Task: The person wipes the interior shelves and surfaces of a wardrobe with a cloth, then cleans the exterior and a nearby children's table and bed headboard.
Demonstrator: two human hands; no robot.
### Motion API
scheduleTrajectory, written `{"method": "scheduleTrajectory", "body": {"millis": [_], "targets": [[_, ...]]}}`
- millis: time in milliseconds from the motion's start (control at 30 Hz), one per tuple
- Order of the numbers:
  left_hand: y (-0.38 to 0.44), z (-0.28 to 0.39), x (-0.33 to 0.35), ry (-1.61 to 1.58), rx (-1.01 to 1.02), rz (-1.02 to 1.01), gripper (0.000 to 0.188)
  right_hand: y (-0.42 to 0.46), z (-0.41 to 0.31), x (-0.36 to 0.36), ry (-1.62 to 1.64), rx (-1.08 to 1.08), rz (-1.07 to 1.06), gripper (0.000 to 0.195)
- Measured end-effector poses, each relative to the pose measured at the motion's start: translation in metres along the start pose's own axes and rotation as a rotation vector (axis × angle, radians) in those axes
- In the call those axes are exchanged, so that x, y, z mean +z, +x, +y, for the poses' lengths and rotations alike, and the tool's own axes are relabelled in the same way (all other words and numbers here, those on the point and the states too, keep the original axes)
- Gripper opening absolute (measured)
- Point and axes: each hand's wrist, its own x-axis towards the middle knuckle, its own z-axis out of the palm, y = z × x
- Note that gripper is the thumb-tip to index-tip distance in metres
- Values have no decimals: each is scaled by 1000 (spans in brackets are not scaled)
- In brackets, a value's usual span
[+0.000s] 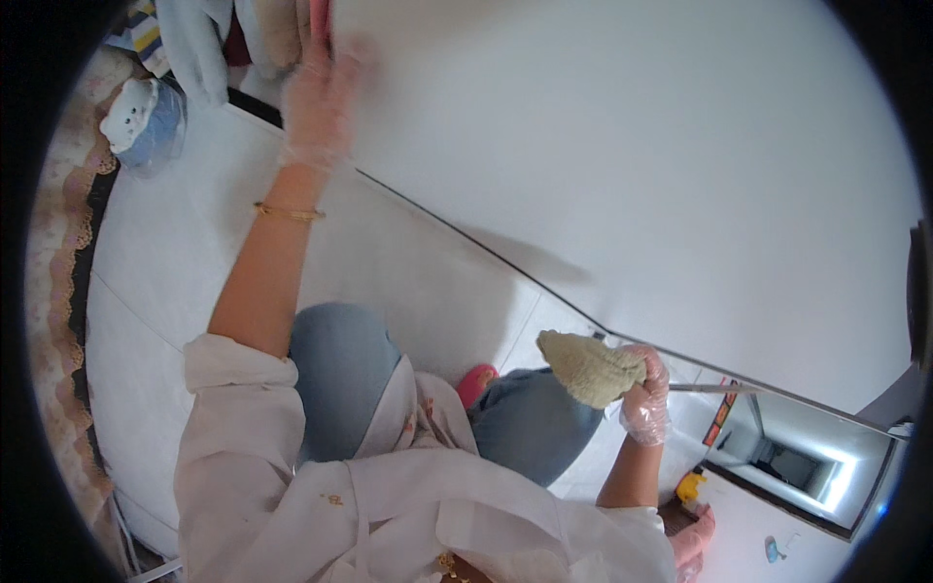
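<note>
My right hand (645,404), in a clear plastic glove, grips a folded pale green cloth (594,368). It is above my right knee, close to the lower edge of a large white panel (627,160). My left hand (321,109), gloved the same way, reaches forward to the panel's left edge. Motion blurs its fingers, so their hold is unclear. Just beyond them a narrow pink thing (319,22) runs upward, and I cannot tell whether the hand touches it.
Plush-looking items (193,55) stand left of the panel. A blue and white cat-faced container (146,124) sits on the pale tiled floor (138,277). Lace-trimmed floral fabric (69,240) hangs along the left. A framed mirror (809,459) and a yellow object (689,486) are at right.
</note>
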Motion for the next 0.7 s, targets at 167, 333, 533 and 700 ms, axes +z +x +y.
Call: {"method": "scheduleTrajectory", "body": {"millis": [167, 333, 533, 700], "targets": [[-19, 41, 8, -203, -121, -110, 58, 8, -1, 15, 23, -40, -84, 41], [-19, 52, -9, -384, -150, -124, 57, 21, -15, 40, 43, -56, -141, 43], [-17, 35, -37, -206, 10, -284, 61, 71, -40, 129, 177, 8, -325, 42], [-93, -20, -46, -340, -499, -349, 53, 107, -26, 240, 258, -26, -429, 47]]}}
